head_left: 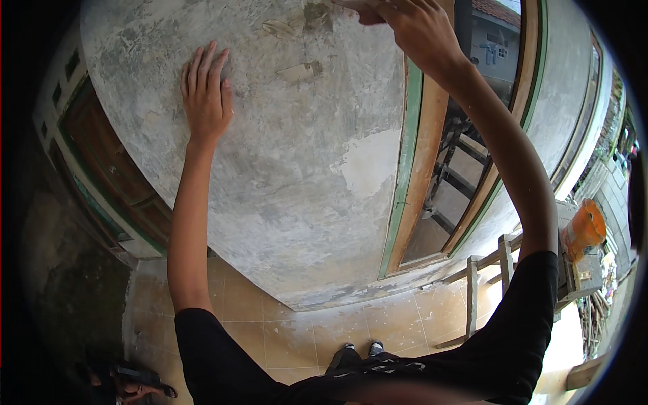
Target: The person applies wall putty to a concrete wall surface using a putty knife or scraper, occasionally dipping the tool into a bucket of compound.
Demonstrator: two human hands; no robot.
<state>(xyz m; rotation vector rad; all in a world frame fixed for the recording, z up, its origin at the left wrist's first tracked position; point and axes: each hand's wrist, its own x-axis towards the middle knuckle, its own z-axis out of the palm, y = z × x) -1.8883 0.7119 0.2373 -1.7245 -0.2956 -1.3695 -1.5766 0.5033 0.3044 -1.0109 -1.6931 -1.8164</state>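
My left hand (208, 94) lies flat against the grey, patchy wall (290, 175), its fingers stretched upward and slightly apart. Higher up and to the right, my right hand (415, 27) reaches the wall near the window frame, its fingers curled together. The top edge of the picture cuts off part of it, and a thin shape sticks out to the left of its fingers, too little of it visible to name. Near that hand the plaster has a darker damp-looking patch and some rough, raised smears. A paler patch (370, 162) shows lower down beside the frame.
On the right is a window (466, 155) with a green and brown wooden frame (413, 169). A wooden trestle (472, 297) stands below it, with an orange bucket (584, 229) on its right end. Brown doors (118, 169) are at the left. Tiled floor (290, 341) lies under my feet.
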